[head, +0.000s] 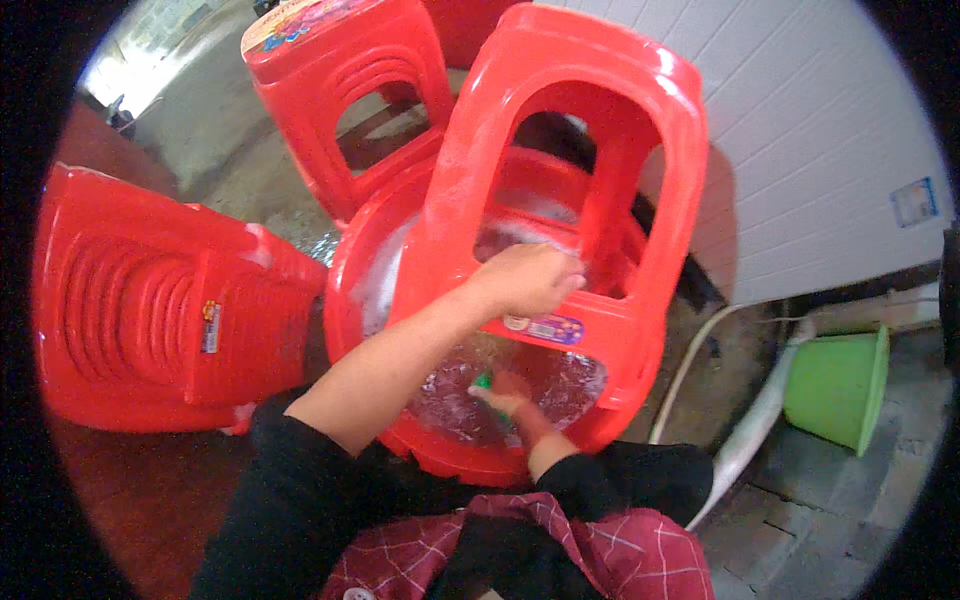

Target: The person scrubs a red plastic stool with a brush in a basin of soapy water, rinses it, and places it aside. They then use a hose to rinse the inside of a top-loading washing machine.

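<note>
A red plastic stool point(465, 157) stands tilted in a round red plastic tub point(349, 300) of sudsy water. My left hand point(532, 279) grips the stool's crossbar, just above a label that bears writing. Lower down, my right hand point(506, 401) is over the water by the stool's lower opening, its fingers around a small green thing point(484, 380), perhaps a scrubber or brush. Blur and the hand hide most of that green thing. White foam point(382, 277) lines the tub's left side.
Stacked red stools point(135, 307) lie on their side at left. Another red stool point(300, 97) stands behind the tub. To the right are a white panelled wall point(817, 135), a pale hose point(679, 367) and a green basin point(829, 382) on the paving.
</note>
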`<state>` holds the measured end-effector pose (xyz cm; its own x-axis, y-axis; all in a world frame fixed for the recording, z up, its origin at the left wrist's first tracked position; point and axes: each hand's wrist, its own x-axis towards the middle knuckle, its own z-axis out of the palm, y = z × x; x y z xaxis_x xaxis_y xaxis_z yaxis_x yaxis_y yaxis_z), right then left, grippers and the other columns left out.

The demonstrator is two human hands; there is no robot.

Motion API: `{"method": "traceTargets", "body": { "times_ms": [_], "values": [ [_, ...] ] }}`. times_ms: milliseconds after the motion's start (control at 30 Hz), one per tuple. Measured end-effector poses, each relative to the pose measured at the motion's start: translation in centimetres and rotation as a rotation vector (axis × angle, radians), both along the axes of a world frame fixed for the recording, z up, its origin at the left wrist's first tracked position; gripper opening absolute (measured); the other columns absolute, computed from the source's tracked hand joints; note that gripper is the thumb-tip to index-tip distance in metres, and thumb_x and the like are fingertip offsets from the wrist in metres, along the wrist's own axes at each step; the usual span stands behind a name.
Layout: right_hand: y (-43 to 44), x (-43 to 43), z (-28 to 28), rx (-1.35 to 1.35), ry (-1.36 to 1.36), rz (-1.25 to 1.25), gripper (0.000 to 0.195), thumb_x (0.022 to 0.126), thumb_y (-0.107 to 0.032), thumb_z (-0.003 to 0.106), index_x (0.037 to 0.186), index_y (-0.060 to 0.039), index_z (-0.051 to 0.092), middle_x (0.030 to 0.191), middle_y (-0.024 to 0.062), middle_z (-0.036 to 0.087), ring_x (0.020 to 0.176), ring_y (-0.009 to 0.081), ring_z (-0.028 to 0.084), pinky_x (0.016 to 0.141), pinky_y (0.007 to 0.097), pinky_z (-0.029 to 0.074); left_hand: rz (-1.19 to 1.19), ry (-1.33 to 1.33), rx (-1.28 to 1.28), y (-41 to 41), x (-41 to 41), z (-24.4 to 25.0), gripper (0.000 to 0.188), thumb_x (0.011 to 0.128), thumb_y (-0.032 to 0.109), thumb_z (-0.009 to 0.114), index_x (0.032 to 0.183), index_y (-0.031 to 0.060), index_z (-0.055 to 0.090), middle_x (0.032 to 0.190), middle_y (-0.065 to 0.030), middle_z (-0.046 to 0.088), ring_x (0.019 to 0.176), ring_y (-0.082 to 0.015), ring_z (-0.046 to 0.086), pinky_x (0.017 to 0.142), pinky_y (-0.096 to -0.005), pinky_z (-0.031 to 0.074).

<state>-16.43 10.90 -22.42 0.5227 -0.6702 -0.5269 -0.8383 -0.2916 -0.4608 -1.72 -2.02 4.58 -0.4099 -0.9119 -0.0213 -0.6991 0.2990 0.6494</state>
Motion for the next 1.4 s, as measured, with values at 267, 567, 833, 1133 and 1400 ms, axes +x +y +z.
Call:
{"method": "traceTargets", "body": {
  "times_ms": [267,567,833,1133,1400],
  "values": [
    [1.1,-0.7,25.1,-0.102,-0.138,-0.4,0.073,0.074,-0.049,0.07,0.132,-0.0103,0.047,0.111,0.0251,0.059,0.105,0.0409,0.057,0.088,0.0465,0.046,-0.049,0.39,0.305,-2.7,0.0,-1.5,0.074,0.093,0.061,0.024,0.096,0.0014,0.069,0.087,-0.0166,0.067,0.081,-0.0292,0.062,0.078,-0.0431,0.045],
    [-4.7,0.3,34.0,-0.807,-0.172,-0.533,0.048,0.084,-0.045,0.059,0.121,-0.0134,0.051,0.103,0.0211,0.06,0.09,0.0394,0.061,0.075,0.0488,0.049,-0.042,0.771,0.482,-2.9,0.5,-2.2,0.078,0.091,0.068,0.021,0.119,0.0068,0.061,0.103,-0.0042,0.061,0.088,-0.0156,0.053,0.082,-0.0334,0.042],
    [-9.1,-11.9,26.3,-0.598,-0.034,-0.984,0.039,0.089,-0.045,0.049,0.11,-0.0142,0.062,0.096,0.0205,0.065,0.092,0.0397,0.062,0.077,0.0504,0.048,0.106,-0.12,-0.091,2.7,-1.2,2.7,0.067,0.084,0.065,0.044,0.096,0.0025,0.066,0.092,-0.0235,0.065,0.091,-0.0367,0.062,0.08,-0.0479,0.048],
    [-15.9,-6.7,29.3,-0.953,-0.278,-0.789,0.032,0.09,-0.041,0.049,0.102,-0.0135,0.06,0.081,0.0216,0.063,0.076,0.0402,0.063,0.064,0.0516,0.05,0.102,-0.387,-0.209,3.2,-1.9,-0.3,0.06,0.078,0.063,0.056,0.074,0.0032,0.065,0.074,-0.0207,0.065,0.075,-0.0379,0.064,0.068,-0.0481,0.05],
    [-7.3,-10.2,19.7,-0.78,-0.109,-0.828,0.022,0.089,-0.035,0.055,0.102,-0.0175,0.058,0.087,0.0193,0.063,0.075,0.0368,0.064,0.062,0.0493,0.05,0.132,-0.358,-0.162,3.3,-2.6,-2.1,0.062,0.077,0.064,0.057,0.073,0.0026,0.065,0.072,-0.0208,0.064,0.074,-0.0381,0.063,0.068,-0.0485,0.05]
  ]
}}
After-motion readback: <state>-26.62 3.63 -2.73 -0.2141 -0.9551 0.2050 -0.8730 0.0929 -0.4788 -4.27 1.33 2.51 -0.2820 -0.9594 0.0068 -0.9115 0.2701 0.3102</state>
